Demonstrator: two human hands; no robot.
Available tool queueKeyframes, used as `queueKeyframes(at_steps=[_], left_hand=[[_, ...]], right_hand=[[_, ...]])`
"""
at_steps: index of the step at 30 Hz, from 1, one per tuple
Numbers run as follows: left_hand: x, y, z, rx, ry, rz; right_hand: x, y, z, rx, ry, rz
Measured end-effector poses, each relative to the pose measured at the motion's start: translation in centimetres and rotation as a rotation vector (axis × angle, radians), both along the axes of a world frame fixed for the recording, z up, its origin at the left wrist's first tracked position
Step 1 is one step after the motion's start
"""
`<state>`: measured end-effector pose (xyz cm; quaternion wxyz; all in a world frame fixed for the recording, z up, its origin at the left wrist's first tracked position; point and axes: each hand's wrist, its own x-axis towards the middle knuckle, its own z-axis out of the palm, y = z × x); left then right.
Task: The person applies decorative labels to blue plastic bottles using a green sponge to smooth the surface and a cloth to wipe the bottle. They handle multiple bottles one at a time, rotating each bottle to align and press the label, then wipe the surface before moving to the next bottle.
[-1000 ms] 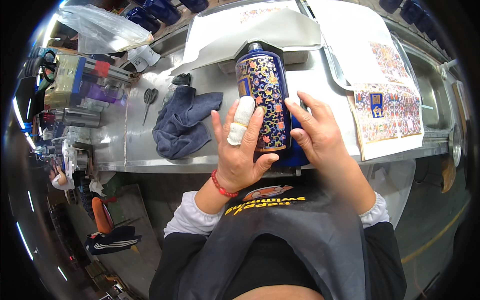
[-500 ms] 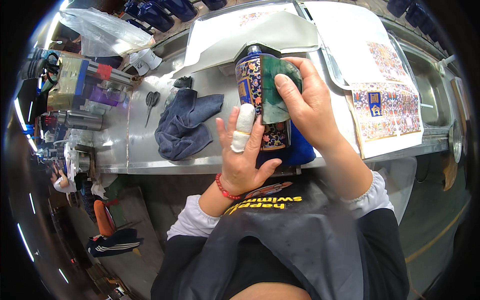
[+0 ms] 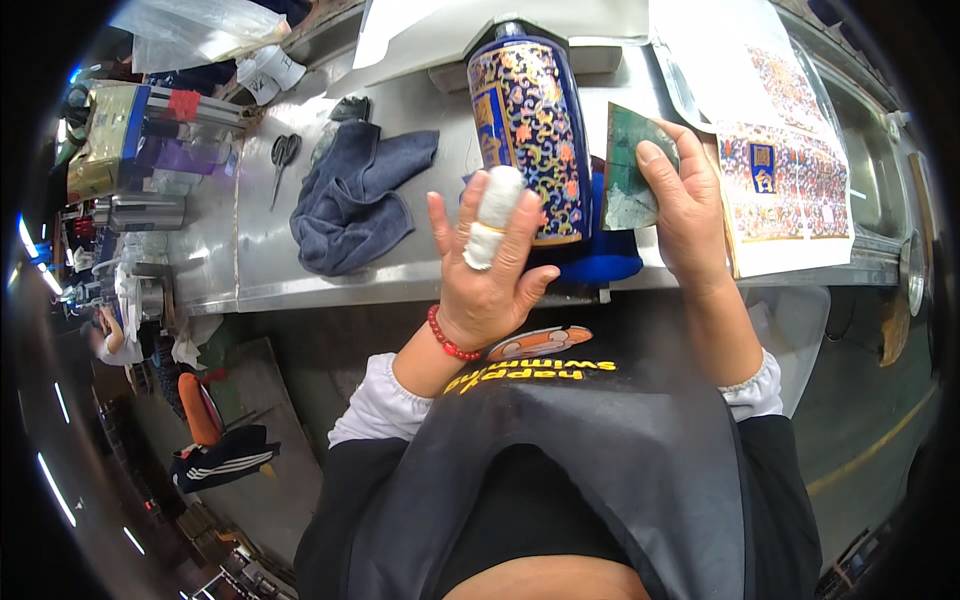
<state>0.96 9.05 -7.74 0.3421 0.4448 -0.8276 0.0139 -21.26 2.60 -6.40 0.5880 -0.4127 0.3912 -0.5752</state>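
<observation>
A dark blue bottle (image 3: 530, 130) with gold floral pattern lies lengthwise on the steel bench (image 3: 260, 250), its base resting on a blue pad (image 3: 600, 268). My left hand (image 3: 490, 270), one finger wrapped in white bandage, is spread with its fingertips against the bottle's near left side. My right hand (image 3: 685, 200) holds a green flat scraper-like card (image 3: 628, 180) just to the right of the bottle, not touching it as far as I can tell.
A dark blue cloth (image 3: 355, 200) and scissors (image 3: 284, 160) lie left of the bottle. Printed decal sheets (image 3: 790, 170) lie to the right, white paper (image 3: 470, 30) behind. Boxes and containers (image 3: 130, 140) crowd the far left; a sink basin (image 3: 875, 150) sits at the right.
My right hand lifted the green card off the bottle's side and moved it right. My left hand stayed against the bottle.
</observation>
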Motion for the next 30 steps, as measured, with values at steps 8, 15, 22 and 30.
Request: queueKeyframes(at_steps=[8,15,22,30], left_hand=[[-2.1,0.5,1.5,-0.164,-0.302,-0.060],[-0.1,1.1,1.6,-0.105,0.247,-0.029],[-0.1,-0.4,-0.6,0.033,0.106,0.110],[0.8,-1.0,-0.1,0.055,0.095,0.038]], right_hand=[[-0.4,0.5,-1.6,-0.020,-0.030,-0.018],[0.5,1.2,2.4,-0.098,0.287,-0.090],[3.0,3.0,2.2,-0.224,0.525,0.021],[0.1,2.7,1.3,-0.151,0.406,-0.060]])
